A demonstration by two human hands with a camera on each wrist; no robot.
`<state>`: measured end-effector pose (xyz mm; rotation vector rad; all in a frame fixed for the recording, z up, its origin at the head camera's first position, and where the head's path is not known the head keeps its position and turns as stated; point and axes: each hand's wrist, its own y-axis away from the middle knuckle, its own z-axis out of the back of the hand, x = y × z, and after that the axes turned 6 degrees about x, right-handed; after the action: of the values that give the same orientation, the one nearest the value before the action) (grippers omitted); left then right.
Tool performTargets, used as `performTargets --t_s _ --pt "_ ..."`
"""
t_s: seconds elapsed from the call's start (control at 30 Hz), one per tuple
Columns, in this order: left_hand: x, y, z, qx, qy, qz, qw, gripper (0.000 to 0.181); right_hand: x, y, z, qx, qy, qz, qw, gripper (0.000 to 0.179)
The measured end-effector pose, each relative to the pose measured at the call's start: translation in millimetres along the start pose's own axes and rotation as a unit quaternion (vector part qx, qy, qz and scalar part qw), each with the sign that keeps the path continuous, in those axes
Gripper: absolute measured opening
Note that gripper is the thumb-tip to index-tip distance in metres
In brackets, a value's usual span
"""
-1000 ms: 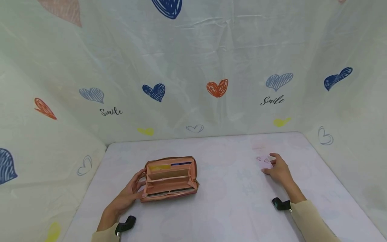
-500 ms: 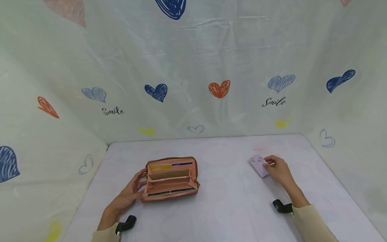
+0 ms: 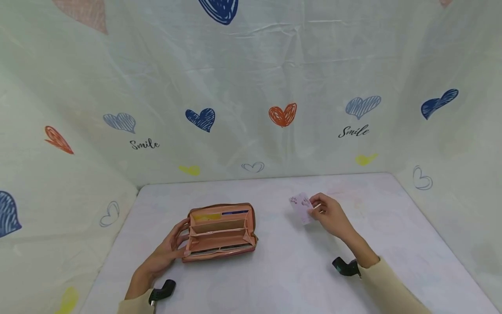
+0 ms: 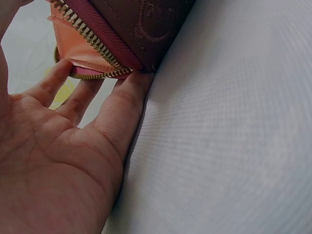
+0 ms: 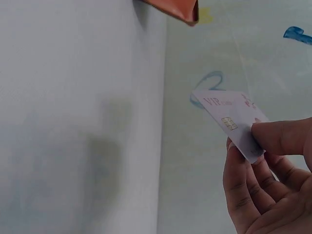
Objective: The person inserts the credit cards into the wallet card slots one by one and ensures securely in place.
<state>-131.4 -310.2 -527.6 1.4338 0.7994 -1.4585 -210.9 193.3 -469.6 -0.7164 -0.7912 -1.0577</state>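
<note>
A pink zip-around wallet (image 3: 221, 240) lies unzipped and spread on the table, its pockets facing up. Yellow and blue cards show in its rear slots, and more card edges line the front. My left hand (image 3: 166, 250) grips the wallet's left end, thumb at the near corner and fingers along the side. In the left wrist view, the brass zipper (image 4: 90, 36) runs just beyond the fingertips. My right hand (image 3: 333, 218) pinches a pale pink VIP card (image 3: 301, 208) between thumb and fingers, raised above the table right of the wallet. The card's gold chip (image 5: 229, 123) shows in the right wrist view.
The white table (image 3: 270, 283) has a far edge meeting a pale curtain (image 3: 243, 78) printed with hearts and "Smile". More curtain hangs at both sides. A black wrist camera (image 3: 162, 291) sits on the left wrist, another wrist camera (image 3: 346, 266) on the right.
My right hand has picked the card up off the table at the right and carried it left toward the wallet. The left hand and the wallet have stayed in place.
</note>
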Motion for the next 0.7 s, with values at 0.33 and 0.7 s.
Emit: performTargets --t_s 0.33,0.7 --pt "-1.1 0.4 0.4 -0.003 -0.005 0.002 1.0 0.097 41 -30.1 -36 0.046 -0.048 0.062 0.9958 0.017" --pt "0.0 -0.5 0.8 -0.004 -0.01 0.005 0.9999 0.098 73 -63.7 -69 0.045 -0.041 0.115 0.9915 0.013"
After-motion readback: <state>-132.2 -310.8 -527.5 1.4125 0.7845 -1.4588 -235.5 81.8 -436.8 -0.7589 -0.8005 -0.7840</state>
